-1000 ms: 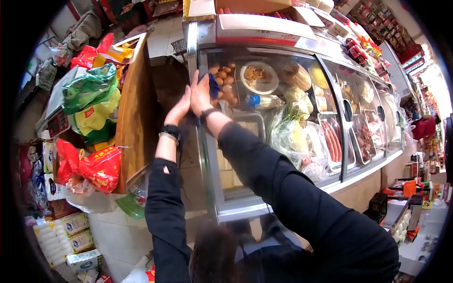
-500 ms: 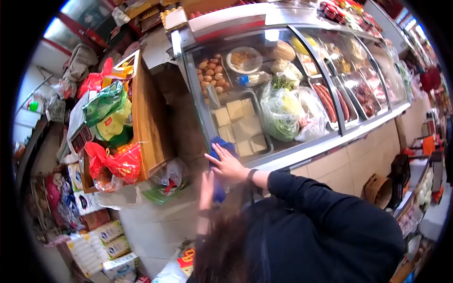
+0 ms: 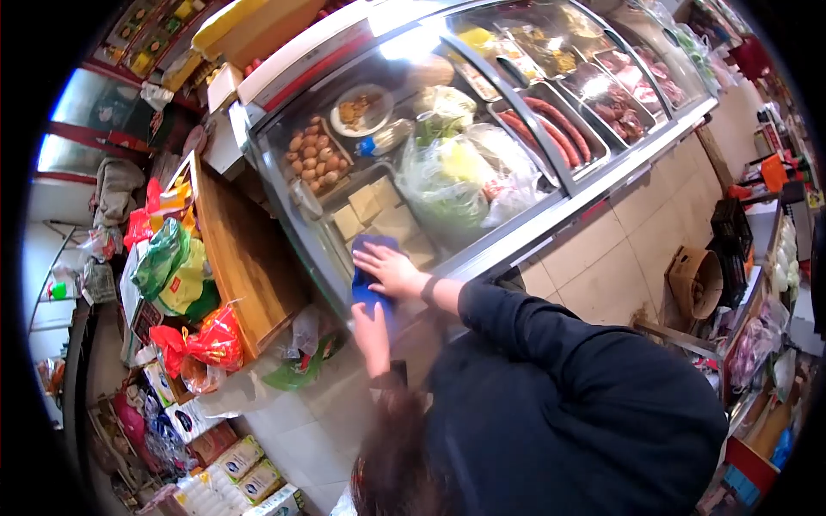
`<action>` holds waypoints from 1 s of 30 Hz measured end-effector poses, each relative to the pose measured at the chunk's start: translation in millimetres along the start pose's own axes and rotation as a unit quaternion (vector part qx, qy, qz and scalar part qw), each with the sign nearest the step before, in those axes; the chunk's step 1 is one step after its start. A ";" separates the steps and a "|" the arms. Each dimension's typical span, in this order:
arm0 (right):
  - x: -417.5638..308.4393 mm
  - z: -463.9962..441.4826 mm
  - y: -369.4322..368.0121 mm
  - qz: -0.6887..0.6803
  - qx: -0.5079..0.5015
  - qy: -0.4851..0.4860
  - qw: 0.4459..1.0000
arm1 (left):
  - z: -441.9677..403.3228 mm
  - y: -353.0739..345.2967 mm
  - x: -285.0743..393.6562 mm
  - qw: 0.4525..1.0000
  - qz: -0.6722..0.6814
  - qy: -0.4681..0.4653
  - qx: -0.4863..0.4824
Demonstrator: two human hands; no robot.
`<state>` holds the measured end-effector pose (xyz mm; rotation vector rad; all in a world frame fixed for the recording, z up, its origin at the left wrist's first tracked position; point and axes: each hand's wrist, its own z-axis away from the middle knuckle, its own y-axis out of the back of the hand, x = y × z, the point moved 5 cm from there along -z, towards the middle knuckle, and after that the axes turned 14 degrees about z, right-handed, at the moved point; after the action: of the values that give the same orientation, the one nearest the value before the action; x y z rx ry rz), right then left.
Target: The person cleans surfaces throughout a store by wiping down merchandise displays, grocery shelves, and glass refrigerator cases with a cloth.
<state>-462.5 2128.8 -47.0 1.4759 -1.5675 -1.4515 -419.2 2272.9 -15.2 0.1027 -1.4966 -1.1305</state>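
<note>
A blue cloth point(image 3: 367, 297) lies against the sloping front glass of a chilled display case, near its left corner. My right hand point(image 3: 394, 272) rests flat on the upper part of the cloth, fingers spread. Lower down, my left hand point(image 3: 372, 337) is at the cloth's bottom end, its fingers stretched upward; whether it grips the edge is unclear. Behind the glass sit a tray of pale tofu blocks point(image 3: 365, 204), brown eggs point(image 3: 317, 157) and vegetables in a clear plastic bag point(image 3: 452, 176).
Sausages point(image 3: 551, 129) and meat trays fill the case's right side. At left stands a wooden counter point(image 3: 245, 267) with plastic bags point(image 3: 215, 340) on it. Paper packs point(image 3: 249, 469) are stacked on the floor below. A cardboard box point(image 3: 695, 282) stands at right.
The view has shifted and turned. My right hand and the cloth now lie further over the glass in front of the tofu. My left hand has come closer to the cloth's lower end.
</note>
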 end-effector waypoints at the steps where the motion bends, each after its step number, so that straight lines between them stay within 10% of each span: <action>1: 21.3 3.3 11.0 0.000 -0.002 -0.015 1.000 | -1.7 -15.8 22.9 0.997 -0.060 -0.023 -0.044; 4: 93.7 28.9 39.9 0.020 0.015 -0.042 0.999 | -0.4 -83.9 70.4 0.958 -0.220 -0.103 -0.154; 16: 302.9 222.3 143.1 0.083 0.034 -0.281 0.956 | 51.0 -301.5 226.4 0.894 -0.158 -0.353 -0.226; 30: 294.1 51.5 109.4 0.109 -0.072 -0.131 0.983 | -35.7 -238.3 191.5 0.954 -0.224 -0.051 -0.190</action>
<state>-622.2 1853.8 -41.8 1.0287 -1.6777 -1.6382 -570.9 2006.8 -45.3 0.1235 -1.3509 -1.7980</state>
